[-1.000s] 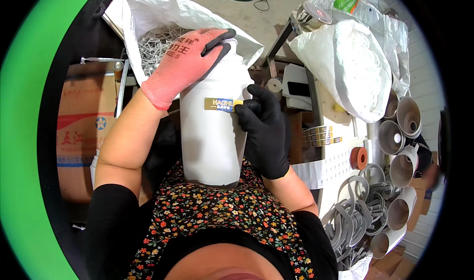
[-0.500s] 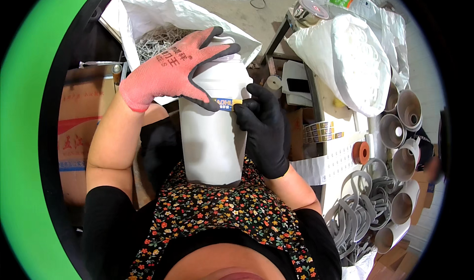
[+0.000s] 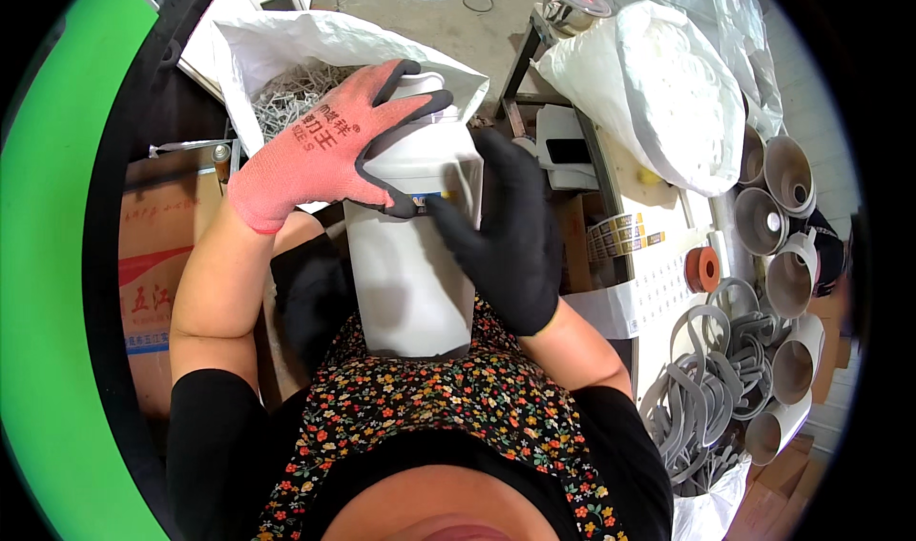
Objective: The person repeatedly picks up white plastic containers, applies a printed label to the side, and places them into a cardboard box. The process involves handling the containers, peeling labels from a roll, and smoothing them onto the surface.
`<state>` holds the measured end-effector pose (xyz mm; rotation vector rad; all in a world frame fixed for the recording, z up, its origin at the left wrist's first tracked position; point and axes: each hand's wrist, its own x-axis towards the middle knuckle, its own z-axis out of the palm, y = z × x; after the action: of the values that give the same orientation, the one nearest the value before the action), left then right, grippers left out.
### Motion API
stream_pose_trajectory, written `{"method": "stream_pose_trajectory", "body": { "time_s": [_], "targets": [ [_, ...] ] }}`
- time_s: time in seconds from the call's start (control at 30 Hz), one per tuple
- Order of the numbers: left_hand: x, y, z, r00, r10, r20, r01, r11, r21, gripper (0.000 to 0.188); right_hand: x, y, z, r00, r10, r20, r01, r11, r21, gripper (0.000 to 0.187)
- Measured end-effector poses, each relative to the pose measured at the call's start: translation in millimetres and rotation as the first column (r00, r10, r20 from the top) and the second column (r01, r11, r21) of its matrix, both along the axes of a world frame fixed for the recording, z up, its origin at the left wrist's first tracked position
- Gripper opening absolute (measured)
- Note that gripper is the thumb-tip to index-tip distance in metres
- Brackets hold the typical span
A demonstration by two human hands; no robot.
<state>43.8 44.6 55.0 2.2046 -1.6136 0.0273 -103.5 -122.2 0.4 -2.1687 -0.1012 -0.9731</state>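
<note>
A tall white plastic container point(image 3: 405, 283) stands on my lap against the flowered apron. On its front, a small blue and yellow sticker point(image 3: 429, 200) shows only in part. My left hand point(image 3: 329, 145), in a pink glove with black fingertips, grips the container's upper part. Its fingers reach over the top near the pale lid point(image 3: 417, 84), and the thumb presses beside the sticker's left end. The black-gloved right hand point(image 3: 510, 240) is at the container's right side, thumb stretched toward the sticker and fingers extended upward. Whether that thumb touches the sticker is hard to tell.
Beyond the container, a white sack point(image 3: 277, 35) holds grey strips. On the right-hand table lie a sheet of stickers point(image 3: 615, 237), a brown tape roll point(image 3: 702, 270), grey handles point(image 3: 706, 379) and a full white bag point(image 3: 658, 102). Grey cylinders point(image 3: 790, 174) line its far side. A carton point(image 3: 157, 255) stands left.
My right hand has loosened its pinch at the sticker's right end and spread, its thumb now across the label. The left hand keeps its hold. The view has shifted slightly.
</note>
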Motion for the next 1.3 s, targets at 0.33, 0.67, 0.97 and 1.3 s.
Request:
{"method": "stream_pose_trajectory", "body": {
  "time_s": [0.33, 0.67, 0.97, 1.3],
  "targets": [
    [0.4, 28.4, 15.9, 0.852, -0.111, -0.511, -0.260, 0.758, -0.598, 0.068, 18.9, -55.5, -124.9, 0.688, 0.712, 0.141, -0.114, -0.086, 0.990, 0.055],
    [32.9, 25.5, -32.3, 0.699, -0.018, -0.715, -0.420, 0.799, -0.430, 0.065, -45.6, -30.0, -79.6, 0.961, 0.176, -0.215, -0.191, 0.980, -0.051, 0.046],
    [-34.0, 50.3, -75.3, 0.673, 0.004, -0.739, -0.483, 0.760, -0.436, 0.061, -240.7, -248.2, -105.5, 0.604, -0.762, -0.233, 0.670, 0.644, -0.370, 0.044],
    [-56.5, 69.1, -102.0, 0.706, 0.097, -0.701, -0.582, 0.643, -0.497, 0.053, -251.2, -273.7, -30.0, 0.590, -0.799, -0.120, 0.631, 0.548, -0.549, 0.025]
  ]
}}
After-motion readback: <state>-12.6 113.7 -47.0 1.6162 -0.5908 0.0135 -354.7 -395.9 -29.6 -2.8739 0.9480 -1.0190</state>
